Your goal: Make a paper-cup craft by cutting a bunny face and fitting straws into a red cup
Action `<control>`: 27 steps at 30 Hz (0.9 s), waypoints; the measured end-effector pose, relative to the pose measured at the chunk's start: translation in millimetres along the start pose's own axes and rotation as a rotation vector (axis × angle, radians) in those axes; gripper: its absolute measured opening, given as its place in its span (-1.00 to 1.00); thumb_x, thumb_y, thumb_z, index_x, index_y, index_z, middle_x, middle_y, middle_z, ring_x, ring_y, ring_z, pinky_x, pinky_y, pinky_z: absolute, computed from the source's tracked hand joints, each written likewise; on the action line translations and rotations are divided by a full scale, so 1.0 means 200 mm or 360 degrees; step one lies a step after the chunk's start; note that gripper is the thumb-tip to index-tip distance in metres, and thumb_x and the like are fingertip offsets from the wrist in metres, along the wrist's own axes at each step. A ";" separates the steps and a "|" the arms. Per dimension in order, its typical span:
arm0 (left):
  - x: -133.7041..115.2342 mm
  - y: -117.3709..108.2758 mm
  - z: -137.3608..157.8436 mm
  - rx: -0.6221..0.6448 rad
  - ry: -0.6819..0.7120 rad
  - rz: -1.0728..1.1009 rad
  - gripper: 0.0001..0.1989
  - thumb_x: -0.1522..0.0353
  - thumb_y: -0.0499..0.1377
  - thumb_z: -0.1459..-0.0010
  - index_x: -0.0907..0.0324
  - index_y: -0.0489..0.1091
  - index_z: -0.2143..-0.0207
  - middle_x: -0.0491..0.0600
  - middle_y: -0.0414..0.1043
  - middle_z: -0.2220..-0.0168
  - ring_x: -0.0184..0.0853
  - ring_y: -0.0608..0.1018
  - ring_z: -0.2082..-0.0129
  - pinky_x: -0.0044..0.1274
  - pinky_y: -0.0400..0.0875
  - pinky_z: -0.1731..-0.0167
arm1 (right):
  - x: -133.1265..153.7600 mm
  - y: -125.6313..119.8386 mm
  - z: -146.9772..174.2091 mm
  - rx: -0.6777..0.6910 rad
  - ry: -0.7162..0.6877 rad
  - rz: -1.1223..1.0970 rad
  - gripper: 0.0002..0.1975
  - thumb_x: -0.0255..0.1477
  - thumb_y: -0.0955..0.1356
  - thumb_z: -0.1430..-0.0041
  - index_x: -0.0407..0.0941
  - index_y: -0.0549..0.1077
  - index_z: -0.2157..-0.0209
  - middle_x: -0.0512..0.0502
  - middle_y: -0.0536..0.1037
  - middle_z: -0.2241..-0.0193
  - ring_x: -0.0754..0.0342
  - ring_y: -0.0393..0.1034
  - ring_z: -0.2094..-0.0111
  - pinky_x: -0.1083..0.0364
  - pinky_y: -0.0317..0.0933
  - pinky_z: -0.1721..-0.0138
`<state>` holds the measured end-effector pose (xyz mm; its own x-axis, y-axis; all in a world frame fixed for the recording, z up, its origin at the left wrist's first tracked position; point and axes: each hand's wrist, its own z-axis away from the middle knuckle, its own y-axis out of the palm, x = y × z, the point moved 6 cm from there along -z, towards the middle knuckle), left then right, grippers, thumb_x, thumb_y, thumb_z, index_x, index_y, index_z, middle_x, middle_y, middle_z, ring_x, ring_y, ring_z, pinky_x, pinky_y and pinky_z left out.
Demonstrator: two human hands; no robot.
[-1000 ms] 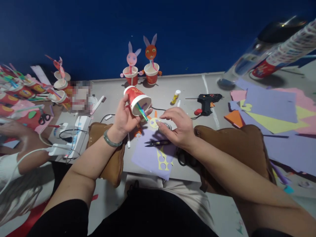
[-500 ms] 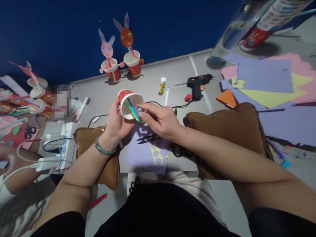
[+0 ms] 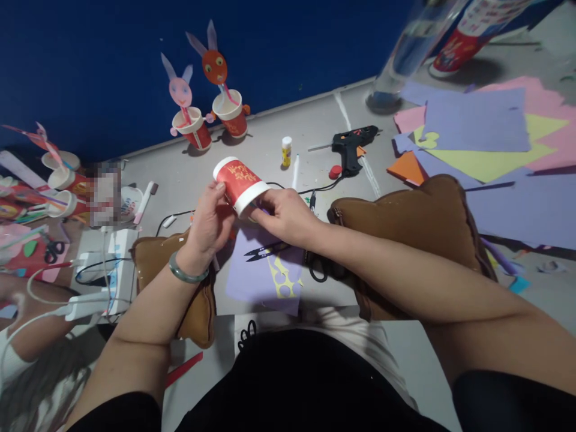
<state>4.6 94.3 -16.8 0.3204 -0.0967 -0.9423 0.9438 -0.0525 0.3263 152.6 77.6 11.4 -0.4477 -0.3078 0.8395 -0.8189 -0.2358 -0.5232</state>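
Note:
A red paper cup (image 3: 241, 180) with gold lettering and a white rim lies tipped over the table between my hands, its mouth turned down to the right. My left hand (image 3: 209, 221) is curled against the cup's lower left side, fingers closed on it. At the rim, my right hand (image 3: 290, 217) grips the edge, with its thumb and some fingertips hidden at the mouth. The cup's inside is out of sight. Below lie dark thread snips (image 3: 264, 252) on a purple paper sheet (image 3: 240, 282), beside a yellow paper scrap (image 3: 283, 277) with round holes.
Beyond my hands stand a glue stick (image 3: 287, 152), a black glue gun (image 3: 353, 147) and two rabbit-faced cups (image 3: 195, 135). Brown cushions (image 3: 409, 231) lie under my forearms. Coloured paper (image 3: 477, 126) covers the right; a power strip (image 3: 122, 270) and another person's arm (image 3: 40, 318) are at left.
The cup has turned so its red outside faces me; its mouth and the coloured sticks inside no longer show. My right hand has shifted slightly left onto the rim.

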 end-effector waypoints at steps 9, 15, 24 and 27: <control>0.04 -0.03 -0.04 0.0033 -0.0161 -0.0033 -0.70 0.09 0.30 -0.23 0.11 0.51 0.17 -0.01 0.61 0.23 -0.30 0.66 0.18 -0.52 0.61 0.17 | 0.04 -0.01 0.00 0.0218 0.0056 0.0604 -0.69 -0.43 0.25 -0.36 -0.20 0.59 0.05 -0.27 0.66 0.18 -0.08 0.51 0.19 0.02 0.19 0.20; 0.06 -0.05 -0.07 0.0006 -0.0274 -0.0076 -0.68 0.04 0.25 -0.26 0.09 0.53 0.21 -0.01 0.64 0.22 -0.21 0.68 0.06 -0.45 0.63 0.05 | 0.07 -0.04 0.01 0.0209 0.0024 0.0647 -0.69 -0.47 0.21 -0.38 -0.19 0.58 0.08 -0.27 0.66 0.15 -0.09 0.51 0.17 0.00 0.20 0.17; 0.05 -0.08 -0.09 0.0014 -0.0313 -0.0114 -0.70 0.07 0.19 -0.32 0.08 0.53 0.18 0.02 0.63 0.20 -0.16 0.65 0.00 -0.41 0.66 0.10 | 0.07 -0.04 0.00 0.0242 0.0024 0.0636 -0.70 -0.49 0.21 -0.38 -0.17 0.55 0.06 -0.25 0.64 0.10 -0.13 0.50 0.10 -0.04 0.24 0.11; 0.05 -0.07 -0.08 0.0027 -0.0363 -0.0115 -0.69 0.06 0.18 -0.34 0.08 0.53 0.17 0.00 0.63 0.20 -0.14 0.64 -0.03 -0.38 0.65 0.08 | 0.08 -0.05 0.01 0.0247 0.0030 0.0635 -0.69 -0.47 0.20 -0.39 -0.14 0.54 0.02 -0.21 0.64 0.09 -0.12 0.50 0.09 -0.04 0.24 0.09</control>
<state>-4.5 109.6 -31.3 0.2239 -0.3141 -0.9226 0.9614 -0.0840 0.2619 153.7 74.1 29.2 -0.7260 -0.3866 0.5687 -0.5172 -0.2381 -0.8221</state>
